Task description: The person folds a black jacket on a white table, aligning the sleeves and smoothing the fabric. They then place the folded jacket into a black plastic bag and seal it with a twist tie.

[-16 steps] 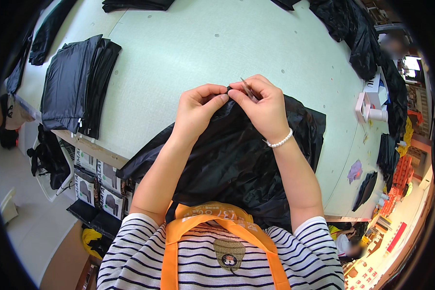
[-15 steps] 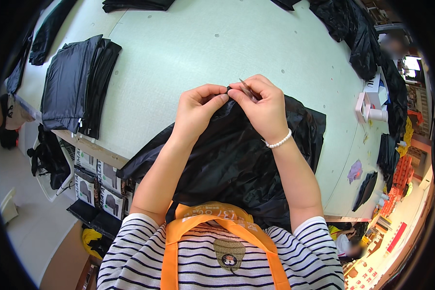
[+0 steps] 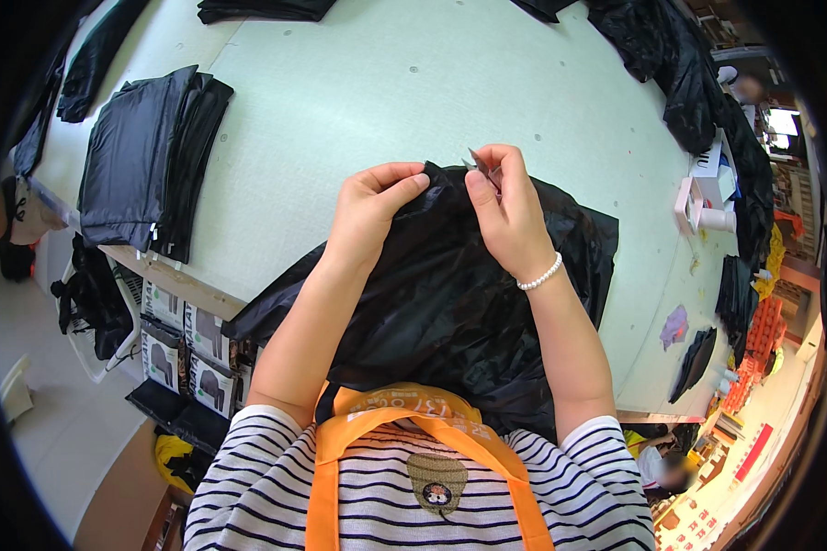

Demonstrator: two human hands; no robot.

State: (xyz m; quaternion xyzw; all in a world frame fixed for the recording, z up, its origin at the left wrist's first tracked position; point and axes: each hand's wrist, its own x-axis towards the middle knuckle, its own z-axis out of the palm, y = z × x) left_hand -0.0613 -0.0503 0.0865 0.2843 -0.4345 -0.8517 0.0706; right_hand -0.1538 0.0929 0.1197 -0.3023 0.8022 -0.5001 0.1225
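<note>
A black, shiny fabric garment (image 3: 432,294) is spread over the near edge of the pale table and drapes toward me. My left hand (image 3: 374,202) pinches its far edge between thumb and fingers. In my right hand (image 3: 507,211), which wears a white bead bracelet, sits a small pair of metal thread snips (image 3: 482,168). Their blades point up and away, a little to the right of the pinched edge, and look parted. The right thumb and fingers do not touch the pinched edge.
A stack of folded black garments (image 3: 147,161) lies at the left. Along the right edge are heaped black fabric (image 3: 694,101), a white thread spool (image 3: 717,219), a purple scrap (image 3: 674,325) and a small black folded piece (image 3: 694,364). Packaged goods (image 3: 179,344) hang below the left table edge.
My right hand has drawn away to the right from the pinched edge, and the snips now point more upright with their blades visible. The left hand keeps its pinch almost in place.
</note>
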